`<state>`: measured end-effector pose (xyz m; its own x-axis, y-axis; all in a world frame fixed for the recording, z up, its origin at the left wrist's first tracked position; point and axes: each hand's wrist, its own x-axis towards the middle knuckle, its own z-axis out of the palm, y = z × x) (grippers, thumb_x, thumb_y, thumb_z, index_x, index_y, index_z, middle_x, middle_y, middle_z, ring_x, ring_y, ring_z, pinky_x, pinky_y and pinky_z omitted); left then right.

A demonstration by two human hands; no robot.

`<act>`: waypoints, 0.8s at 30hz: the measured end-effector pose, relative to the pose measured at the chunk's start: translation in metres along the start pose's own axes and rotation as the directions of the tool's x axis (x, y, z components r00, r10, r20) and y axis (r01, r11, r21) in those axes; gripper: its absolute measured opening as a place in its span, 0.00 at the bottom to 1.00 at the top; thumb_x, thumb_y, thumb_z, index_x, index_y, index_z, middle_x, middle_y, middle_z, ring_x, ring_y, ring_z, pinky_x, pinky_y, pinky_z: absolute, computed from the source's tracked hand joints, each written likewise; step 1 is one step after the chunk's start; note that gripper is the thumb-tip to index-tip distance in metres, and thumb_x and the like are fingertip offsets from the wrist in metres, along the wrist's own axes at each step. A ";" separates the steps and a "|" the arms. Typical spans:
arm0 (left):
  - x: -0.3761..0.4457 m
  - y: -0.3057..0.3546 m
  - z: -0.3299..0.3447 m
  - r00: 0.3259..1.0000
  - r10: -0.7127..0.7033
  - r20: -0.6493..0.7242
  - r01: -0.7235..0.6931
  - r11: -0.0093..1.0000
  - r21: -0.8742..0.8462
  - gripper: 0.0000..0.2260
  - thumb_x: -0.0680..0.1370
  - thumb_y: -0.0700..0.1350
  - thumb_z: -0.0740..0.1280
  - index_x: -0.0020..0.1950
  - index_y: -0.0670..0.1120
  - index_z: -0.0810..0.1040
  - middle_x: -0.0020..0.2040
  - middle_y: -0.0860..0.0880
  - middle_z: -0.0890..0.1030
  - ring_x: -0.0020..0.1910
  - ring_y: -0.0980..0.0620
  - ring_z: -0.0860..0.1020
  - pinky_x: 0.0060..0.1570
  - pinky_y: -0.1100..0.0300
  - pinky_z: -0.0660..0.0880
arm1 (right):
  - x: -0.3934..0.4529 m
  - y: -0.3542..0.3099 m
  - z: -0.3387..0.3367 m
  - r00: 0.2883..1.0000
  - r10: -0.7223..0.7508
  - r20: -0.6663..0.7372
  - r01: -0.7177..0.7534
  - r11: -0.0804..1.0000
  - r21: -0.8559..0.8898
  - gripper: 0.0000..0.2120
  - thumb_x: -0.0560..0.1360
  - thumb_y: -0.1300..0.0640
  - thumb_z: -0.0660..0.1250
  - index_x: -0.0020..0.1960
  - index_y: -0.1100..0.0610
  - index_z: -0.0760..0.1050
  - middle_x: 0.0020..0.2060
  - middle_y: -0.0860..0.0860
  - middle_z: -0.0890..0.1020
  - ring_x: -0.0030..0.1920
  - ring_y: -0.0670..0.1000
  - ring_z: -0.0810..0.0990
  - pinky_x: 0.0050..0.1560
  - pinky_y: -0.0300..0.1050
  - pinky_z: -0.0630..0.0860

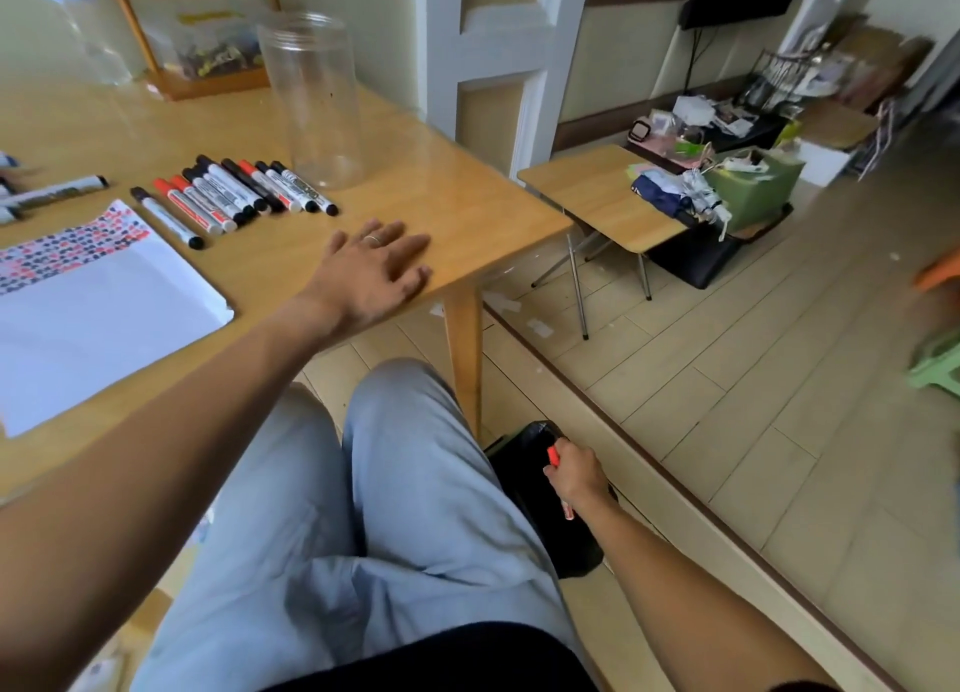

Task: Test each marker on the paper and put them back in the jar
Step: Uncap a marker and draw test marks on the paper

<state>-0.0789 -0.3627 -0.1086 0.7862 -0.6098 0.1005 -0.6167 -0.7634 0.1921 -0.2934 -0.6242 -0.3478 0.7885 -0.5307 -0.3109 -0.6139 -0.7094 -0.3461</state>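
left hand (376, 270) flat, fingers spread, on desk (457, 208) edge; right hand (576, 476) low beside black bin (540, 515), gripping red marker (554, 455); jar (317, 104) upright beyond marker row (244, 192).

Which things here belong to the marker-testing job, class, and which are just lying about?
Belongs to the job:
tall clear plastic jar
row of red and black capped markers
white paper with red and black dots
red marker gripped by right hand

Just lying about:
wooden shelf rack
small folding table
green box
black bin
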 end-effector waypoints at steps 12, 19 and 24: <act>0.000 0.004 -0.005 1.000 -0.006 -0.015 0.005 0.999 -0.036 0.33 0.77 0.68 0.47 0.80 0.59 0.64 0.81 0.48 0.62 0.82 0.45 0.55 0.77 0.41 0.52 | 0.022 -0.081 -0.161 0.823 -0.186 -0.537 0.251 0.967 0.049 0.10 0.81 0.60 0.65 0.62 0.59 0.76 0.54 0.55 0.82 0.50 0.55 0.83 0.47 0.50 0.82; -0.010 -0.018 -0.024 0.995 -0.040 -0.089 0.032 0.996 -0.089 0.22 0.83 0.59 0.56 0.76 0.54 0.71 0.79 0.49 0.67 0.79 0.49 0.61 0.77 0.41 0.54 | -0.009 -0.199 -0.227 0.472 -0.597 -0.649 0.744 0.664 -0.071 0.08 0.80 0.55 0.65 0.56 0.57 0.76 0.49 0.52 0.80 0.42 0.49 0.80 0.40 0.47 0.80; -0.043 -0.074 -0.051 0.971 -0.144 -0.193 0.140 0.990 -0.034 0.22 0.81 0.56 0.56 0.73 0.53 0.75 0.76 0.50 0.72 0.74 0.48 0.69 0.74 0.43 0.62 | -0.015 -0.310 -0.180 0.403 -0.731 -0.551 0.865 0.501 -0.033 0.05 0.77 0.57 0.67 0.52 0.55 0.77 0.47 0.50 0.81 0.41 0.53 0.80 0.43 0.51 0.79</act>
<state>-0.0651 -0.2691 -0.0777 0.8595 -0.4410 0.2585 -0.4990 -0.8335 0.2373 -0.1081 -0.4801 -0.0762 0.7865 0.0495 0.6156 0.3755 -0.8296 -0.4131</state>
